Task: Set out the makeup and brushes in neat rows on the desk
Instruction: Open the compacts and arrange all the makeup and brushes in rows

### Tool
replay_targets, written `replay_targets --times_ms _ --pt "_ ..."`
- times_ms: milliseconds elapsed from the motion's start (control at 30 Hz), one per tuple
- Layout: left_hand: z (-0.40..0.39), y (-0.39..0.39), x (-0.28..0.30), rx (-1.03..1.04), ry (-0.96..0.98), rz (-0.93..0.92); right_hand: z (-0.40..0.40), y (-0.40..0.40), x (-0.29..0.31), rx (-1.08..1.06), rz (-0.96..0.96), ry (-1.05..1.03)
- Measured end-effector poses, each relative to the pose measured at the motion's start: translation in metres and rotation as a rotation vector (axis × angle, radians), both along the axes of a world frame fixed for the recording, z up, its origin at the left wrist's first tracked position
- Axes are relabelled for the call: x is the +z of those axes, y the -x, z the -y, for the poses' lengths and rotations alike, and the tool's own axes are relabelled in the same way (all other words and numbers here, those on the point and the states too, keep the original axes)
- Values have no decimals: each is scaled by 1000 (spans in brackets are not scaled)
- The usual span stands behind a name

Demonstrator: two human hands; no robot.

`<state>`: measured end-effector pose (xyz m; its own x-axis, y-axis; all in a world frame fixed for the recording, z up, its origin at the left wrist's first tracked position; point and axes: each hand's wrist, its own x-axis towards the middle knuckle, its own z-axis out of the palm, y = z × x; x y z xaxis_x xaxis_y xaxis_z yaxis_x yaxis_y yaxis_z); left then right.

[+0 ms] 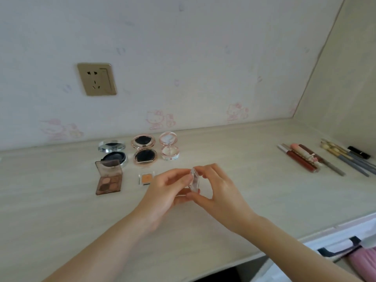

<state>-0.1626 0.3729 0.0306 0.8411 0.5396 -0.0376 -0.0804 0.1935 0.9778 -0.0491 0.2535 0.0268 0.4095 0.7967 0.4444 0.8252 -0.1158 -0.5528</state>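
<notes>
While your left hand and right hand pinch a small clear compact above the desk, three round compacts, two palettes sit rowed; lip glosses and brushes look grouped, so little remains.

The small clear case is partly hidden by fingers, its contents perhaps pale powder, too blurred to tell.

Single view from my head, angled forward and down, close over the desk, facing the wall.
</notes>
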Motion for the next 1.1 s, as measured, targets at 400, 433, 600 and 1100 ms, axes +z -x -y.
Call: replay_targets --times_ms 400,433,600,1100 --pt "-18 46 -10 79 59 89 -29 39 0 82 -21 -54" --pt "-19 48 -11 76 57 96 -29 40 2 97 -3 -49" --pt "-22 52 -13 42 80 139 -29 38 7 195 67 -1" --pt "-26 51 -14 56 187 135 -19 25 20 299 148 84"
